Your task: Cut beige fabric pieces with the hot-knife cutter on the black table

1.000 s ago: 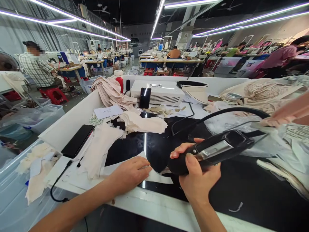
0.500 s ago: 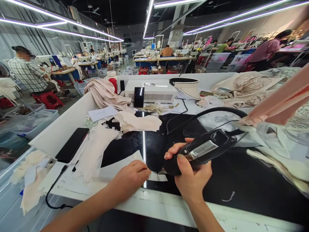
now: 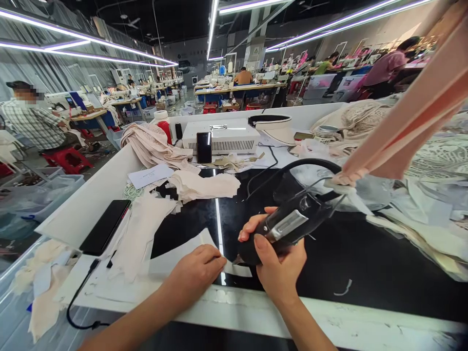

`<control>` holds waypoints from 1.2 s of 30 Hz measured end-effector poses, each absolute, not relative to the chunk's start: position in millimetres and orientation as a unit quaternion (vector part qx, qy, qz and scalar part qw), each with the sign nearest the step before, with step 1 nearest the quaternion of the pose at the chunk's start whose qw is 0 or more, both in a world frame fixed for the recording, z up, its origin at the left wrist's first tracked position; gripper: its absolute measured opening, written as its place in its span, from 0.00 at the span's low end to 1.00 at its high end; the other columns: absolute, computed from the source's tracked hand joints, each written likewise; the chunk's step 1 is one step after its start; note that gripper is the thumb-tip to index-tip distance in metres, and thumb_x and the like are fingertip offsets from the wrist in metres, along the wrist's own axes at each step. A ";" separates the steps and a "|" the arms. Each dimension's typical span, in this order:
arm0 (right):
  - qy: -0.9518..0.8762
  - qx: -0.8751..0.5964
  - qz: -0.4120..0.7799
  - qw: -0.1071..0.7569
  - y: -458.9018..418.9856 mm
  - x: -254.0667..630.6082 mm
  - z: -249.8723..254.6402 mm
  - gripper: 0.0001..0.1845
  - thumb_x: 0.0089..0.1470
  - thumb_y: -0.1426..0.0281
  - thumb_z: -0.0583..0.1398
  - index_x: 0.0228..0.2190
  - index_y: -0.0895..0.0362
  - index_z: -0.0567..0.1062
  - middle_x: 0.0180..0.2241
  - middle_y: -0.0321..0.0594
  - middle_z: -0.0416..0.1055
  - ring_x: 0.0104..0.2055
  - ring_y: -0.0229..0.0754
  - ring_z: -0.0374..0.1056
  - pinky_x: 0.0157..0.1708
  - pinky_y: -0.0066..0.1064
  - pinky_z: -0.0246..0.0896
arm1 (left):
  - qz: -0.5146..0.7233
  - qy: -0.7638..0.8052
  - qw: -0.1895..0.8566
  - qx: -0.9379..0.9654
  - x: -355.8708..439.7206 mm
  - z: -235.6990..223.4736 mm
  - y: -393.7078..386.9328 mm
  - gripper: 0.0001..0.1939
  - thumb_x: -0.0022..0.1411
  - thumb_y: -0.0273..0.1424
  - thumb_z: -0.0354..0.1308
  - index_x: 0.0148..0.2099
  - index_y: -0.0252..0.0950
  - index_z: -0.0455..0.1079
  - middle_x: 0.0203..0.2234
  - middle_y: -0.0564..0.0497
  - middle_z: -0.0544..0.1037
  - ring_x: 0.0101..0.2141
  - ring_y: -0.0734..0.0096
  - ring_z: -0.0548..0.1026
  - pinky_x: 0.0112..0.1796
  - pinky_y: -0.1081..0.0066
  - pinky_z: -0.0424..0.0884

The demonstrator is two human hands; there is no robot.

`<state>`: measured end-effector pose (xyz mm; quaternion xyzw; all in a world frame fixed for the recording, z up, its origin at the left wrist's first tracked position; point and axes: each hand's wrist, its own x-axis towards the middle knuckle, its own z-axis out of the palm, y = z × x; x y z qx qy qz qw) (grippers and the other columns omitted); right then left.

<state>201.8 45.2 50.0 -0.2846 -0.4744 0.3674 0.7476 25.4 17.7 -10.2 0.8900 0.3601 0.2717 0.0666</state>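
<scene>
My right hand (image 3: 281, 267) wraps round a black corded handheld tool (image 3: 288, 225) with a silver plate on its side. The tool tilts down to the left, its metal tip at a strip end of a white fabric piece (image 3: 186, 253). Pressed down on that piece, my left hand (image 3: 200, 269) has its fingertips closed on its edge, just left of the tip. A knotted pink cloth strip (image 3: 398, 112) comes down from the upper right to the tool's rear. What lies under my left palm is hidden.
Cream fabric pieces (image 3: 141, 234) lie stacked on the left, near a dark phone (image 3: 105, 226) with a cable. Behind the black work surface (image 3: 365, 263) stand a white vented box (image 3: 226, 139), an upright phone (image 3: 204, 147) and a visor (image 3: 274, 129). Lace and cloth (image 3: 413, 234) pile up on the right.
The view has shifted slightly, moving most things left in the picture. The tool tip stays close to my left fingertips at the fabric edge. Both hands keep their grips.
</scene>
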 end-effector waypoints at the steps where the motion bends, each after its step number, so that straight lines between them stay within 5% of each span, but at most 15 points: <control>1: -0.475 -0.282 0.367 0.748 44.7 202.5 49.6 0.20 0.56 0.63 0.72 0.47 0.50 0.73 0.29 0.31 0.76 0.24 0.38 0.73 0.23 0.29 0.69 | 0.269 0.362 0.066 0.890 25.0 -10.0 17.3 0.12 0.81 0.27 0.47 0.50 0.35 0.73 0.41 0.47 0.77 0.43 0.66 0.77 0.47 0.69 0.78; 9: -0.472 -0.278 0.367 0.751 45.1 202.5 48.1 0.20 0.56 0.64 0.72 0.47 0.50 0.73 0.30 0.31 0.77 0.25 0.38 0.73 0.24 0.29 0.71 | 0.228 0.366 0.044 0.901 20.2 -8.5 12.0 0.10 0.78 0.25 0.53 0.56 0.38 0.72 0.46 0.46 0.78 0.45 0.62 0.78 0.44 0.69 0.80; 36: -0.478 -0.302 0.378 0.733 57.5 196.3 43.1 0.19 0.58 0.64 0.70 0.48 0.49 0.73 0.30 0.30 0.74 0.26 0.38 0.71 0.30 0.34 0.72 | 0.253 0.370 0.028 0.893 26.1 -16.9 14.6 0.07 0.76 0.25 0.57 0.52 0.37 0.75 0.44 0.47 0.77 0.45 0.64 0.78 0.44 0.72 0.79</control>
